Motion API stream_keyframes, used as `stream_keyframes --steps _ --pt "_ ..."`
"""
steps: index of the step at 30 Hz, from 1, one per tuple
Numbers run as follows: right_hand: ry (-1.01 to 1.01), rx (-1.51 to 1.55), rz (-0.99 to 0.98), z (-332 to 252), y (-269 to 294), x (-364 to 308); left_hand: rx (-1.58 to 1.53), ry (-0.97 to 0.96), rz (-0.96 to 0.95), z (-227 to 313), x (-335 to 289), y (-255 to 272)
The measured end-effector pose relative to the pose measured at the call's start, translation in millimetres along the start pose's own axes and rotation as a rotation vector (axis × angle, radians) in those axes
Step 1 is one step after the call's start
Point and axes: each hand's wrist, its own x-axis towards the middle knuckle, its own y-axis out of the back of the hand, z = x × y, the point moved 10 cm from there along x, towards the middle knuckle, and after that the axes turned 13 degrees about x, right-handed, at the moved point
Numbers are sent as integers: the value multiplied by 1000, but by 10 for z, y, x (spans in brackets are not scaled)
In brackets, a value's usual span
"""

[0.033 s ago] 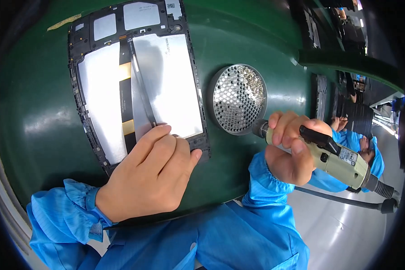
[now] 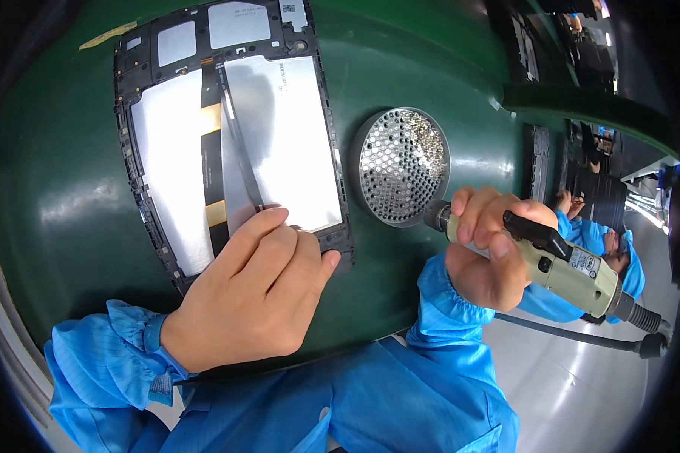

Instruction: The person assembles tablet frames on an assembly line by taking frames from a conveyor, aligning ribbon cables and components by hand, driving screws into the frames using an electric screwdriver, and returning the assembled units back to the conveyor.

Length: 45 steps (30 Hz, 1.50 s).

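Observation:
A black tablet frame (image 2: 140, 83) with broad silver panels (image 2: 295, 143) lies on the bench in front of me. My left hand (image 2: 257, 287) rests over its near end, palm down. Its fingertips are closed at the near end of a long, thin dark strip (image 2: 239, 140), whose kind I cannot make out; it slants away across the silver panels. My right hand (image 2: 491, 241) is wrapped round a pale green power screwdriver (image 2: 570, 279) with a black lever. The screwdriver's nose points left, close to a round grey screw tray (image 2: 357, 177) full of holes.
Small screws (image 2: 425, 143) are heaped at the tray's far right. A green-covered bench (image 2: 60, 226) lies under everything. A dark hose (image 2: 567, 332) runs to the screwdriver's rear. At the right, a co-worker in blue (image 2: 631, 264) sits near stacked dark parts (image 2: 535, 158).

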Motion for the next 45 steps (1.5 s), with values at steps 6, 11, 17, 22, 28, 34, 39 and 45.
stream_keyframes --steps 6,11,17,22,28,34,39,45 --pt "-3 -11 -13 32 46 2 -42 47 -26 -10 33 -22" --pt "-4 -19 -19 -21 82 9 -19 0 -100 -5 100 -20" --pt "-28 -15 11 8 62 -9 -13 63 -61 -16 43 -37" --pt "2 -76 -33 -97 -52 10 -88 54 -60 -35 54 -22" --pt "39 43 -104 -440 -338 -54 -52 21 -20 -3 26 3" --pt "-116 14 -269 -178 -766 -154 -116 34 -41 -43 62 5" --pt "-113 51 -252 -125 -763 -150 -100 28 -33 -30 57 -2" --pt "-131 39 -287 -79 -728 -118 -71 -10 -54 0 100 -44"
